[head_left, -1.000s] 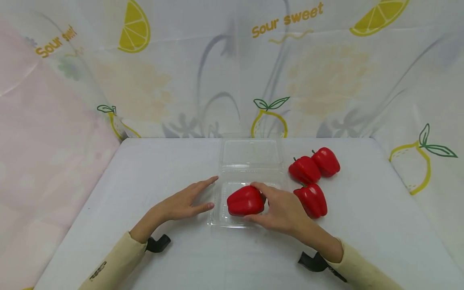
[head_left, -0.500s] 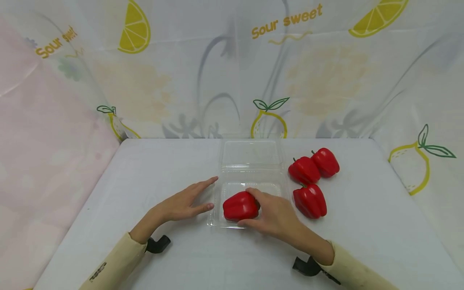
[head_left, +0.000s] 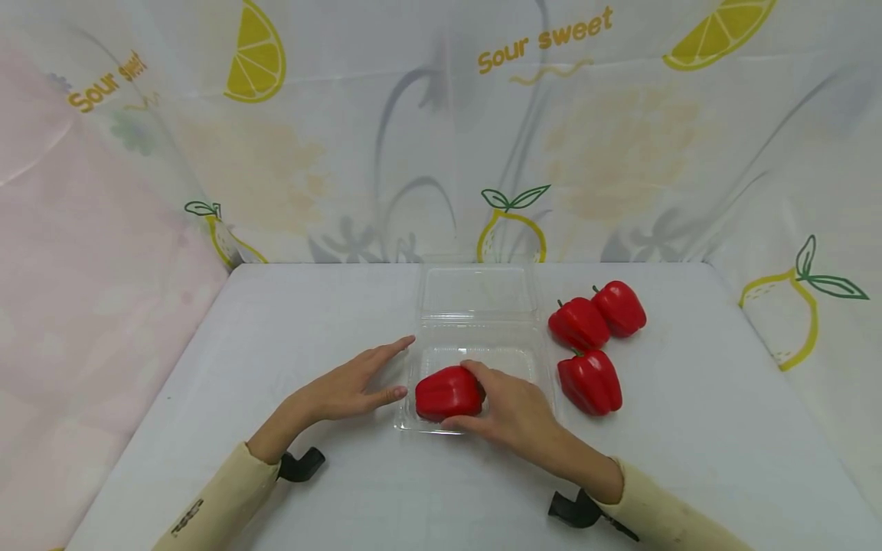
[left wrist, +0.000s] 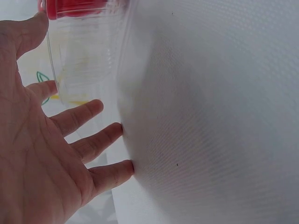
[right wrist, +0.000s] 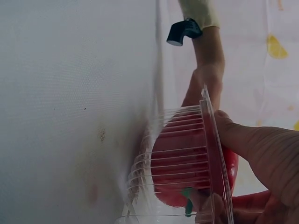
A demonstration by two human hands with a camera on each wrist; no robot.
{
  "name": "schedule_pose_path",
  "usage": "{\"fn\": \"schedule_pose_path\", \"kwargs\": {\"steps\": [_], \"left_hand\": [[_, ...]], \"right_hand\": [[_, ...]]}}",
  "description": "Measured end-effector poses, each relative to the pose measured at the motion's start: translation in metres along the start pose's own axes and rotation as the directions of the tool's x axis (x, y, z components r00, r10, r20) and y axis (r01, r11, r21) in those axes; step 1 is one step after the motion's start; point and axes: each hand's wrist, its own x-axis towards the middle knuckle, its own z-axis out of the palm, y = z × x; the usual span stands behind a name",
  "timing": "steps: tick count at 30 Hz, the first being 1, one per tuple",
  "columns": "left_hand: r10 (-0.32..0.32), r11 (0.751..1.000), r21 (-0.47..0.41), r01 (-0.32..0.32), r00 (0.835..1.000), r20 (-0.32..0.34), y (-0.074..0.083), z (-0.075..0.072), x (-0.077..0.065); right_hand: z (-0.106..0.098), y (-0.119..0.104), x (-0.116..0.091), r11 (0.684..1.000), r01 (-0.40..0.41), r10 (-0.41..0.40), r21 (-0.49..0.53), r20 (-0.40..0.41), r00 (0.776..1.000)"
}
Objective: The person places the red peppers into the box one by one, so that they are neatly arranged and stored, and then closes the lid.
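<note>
A red bell pepper (head_left: 448, 392) lies on its side in the near-left part of a clear plastic clamshell box (head_left: 524, 360), whose lid (head_left: 478, 292) is folded back. My right hand (head_left: 520, 417) grips the pepper from its right end, thumb on the near side and fingers on the far side. Through the ribbed wall in the right wrist view, the pepper's green stem (right wrist: 188, 203) shows on my palm side. With fingers spread, my left hand (head_left: 344, 388) is beside the box's left side; its thumb and index fingertip reach the rim in the left wrist view.
Three more red bell peppers are on the white table right of the box: one nearer me (head_left: 589, 383), another behind it (head_left: 579, 323), and the farthest (head_left: 619, 308) touching that one. A lemon-printed cloth (head_left: 386, 138) hangs behind the table.
My right hand has carried the pepper left and toward me, into the near-left corner of the box. My left hand has stayed where it was.
</note>
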Motion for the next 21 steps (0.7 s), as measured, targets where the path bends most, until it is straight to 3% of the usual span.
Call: {"fn": "schedule_pose_path", "kwargs": {"steps": [13, 21], "left_hand": [[-0.008, 1.000, -0.005, 0.008, 1.000, -0.001, 0.003, 0.001, -0.002], [0.002, 1.000, 0.013, -0.002, 1.000, -0.004, 0.003, -0.001, -0.001]], "right_hand": [[0.000, -0.001, 0.001, 0.999, 0.033, -0.033, 0.012, 0.054, 0.998], [-0.010, 0.000, 0.000, 1.000, 0.016, -0.014, -0.021, 0.088, 0.996]]}}
